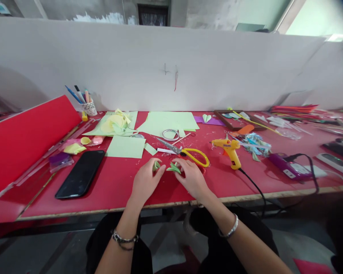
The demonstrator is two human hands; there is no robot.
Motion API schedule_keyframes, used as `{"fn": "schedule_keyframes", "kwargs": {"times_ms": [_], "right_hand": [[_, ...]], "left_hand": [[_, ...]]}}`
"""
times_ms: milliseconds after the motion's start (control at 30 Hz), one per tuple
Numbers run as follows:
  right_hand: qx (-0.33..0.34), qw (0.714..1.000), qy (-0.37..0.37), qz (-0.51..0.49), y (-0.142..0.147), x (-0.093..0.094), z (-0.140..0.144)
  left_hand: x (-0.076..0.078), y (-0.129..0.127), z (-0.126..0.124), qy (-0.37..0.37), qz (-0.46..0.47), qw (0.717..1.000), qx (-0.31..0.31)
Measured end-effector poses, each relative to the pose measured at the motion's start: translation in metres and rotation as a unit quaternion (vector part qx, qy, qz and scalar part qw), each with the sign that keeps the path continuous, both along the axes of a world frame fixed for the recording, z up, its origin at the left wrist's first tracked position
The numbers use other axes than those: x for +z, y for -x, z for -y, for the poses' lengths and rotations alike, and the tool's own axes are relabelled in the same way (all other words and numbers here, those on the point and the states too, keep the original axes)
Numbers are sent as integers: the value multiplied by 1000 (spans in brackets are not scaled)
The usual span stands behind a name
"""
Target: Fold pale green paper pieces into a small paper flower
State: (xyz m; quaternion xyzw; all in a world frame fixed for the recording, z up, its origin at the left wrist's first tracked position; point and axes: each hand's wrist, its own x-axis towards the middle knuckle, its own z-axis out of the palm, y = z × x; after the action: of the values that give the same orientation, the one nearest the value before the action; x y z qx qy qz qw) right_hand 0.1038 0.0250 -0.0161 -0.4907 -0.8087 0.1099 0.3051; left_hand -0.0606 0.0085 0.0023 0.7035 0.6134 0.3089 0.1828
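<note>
Matt pale green paper sheets point(168, 122), glossy black phone point(80, 174) near the bench's left edge, smooth red bench top point(246, 182), yellow plastic-handled metal scissors point(185, 151), yellow plastic glue gun point(230, 149)

Two hands worked at the table: the left hand point(146, 180) and the right hand point(192, 178). One pair of scissors point(185, 151), one glue gun point(230, 149) and one phone point(80, 174) lay there.

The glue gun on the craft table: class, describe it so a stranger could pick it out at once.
Start at the long red table and look right of the person's two hands. Just past the yellow-handled scissors lies the glue gun, resting on its side. It alone has a yellow pistol body with an orange trigger and a black cord trailing over the table's front edge.
</note>
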Motion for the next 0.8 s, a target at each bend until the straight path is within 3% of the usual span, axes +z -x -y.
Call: {"fn": "schedule_keyframes", "kwargs": {"times_ms": [100, 200, 400, 567, 800], "right_hand": [[-5, 998, -31, -55, -1, -2, 8], [-1, 996, -75, -47, 0, -3, 14], [61, 989, -93, -99, 5, -4, 21], [54, 959, 17, -277, 4, -2, 22], [67, 866, 196, -455, 8, -8, 18]], "left_hand": [[-3, -5, 0, 33, 46, 998, 6], [-5, -11, -1, 61, 110, 992, -21], [-5, -12, -2, 51, 213, 974, -61], [1, -11, 0, 55, 218, 973, -54], [2, -13, 1, 55, 215, 972, -74]]}}
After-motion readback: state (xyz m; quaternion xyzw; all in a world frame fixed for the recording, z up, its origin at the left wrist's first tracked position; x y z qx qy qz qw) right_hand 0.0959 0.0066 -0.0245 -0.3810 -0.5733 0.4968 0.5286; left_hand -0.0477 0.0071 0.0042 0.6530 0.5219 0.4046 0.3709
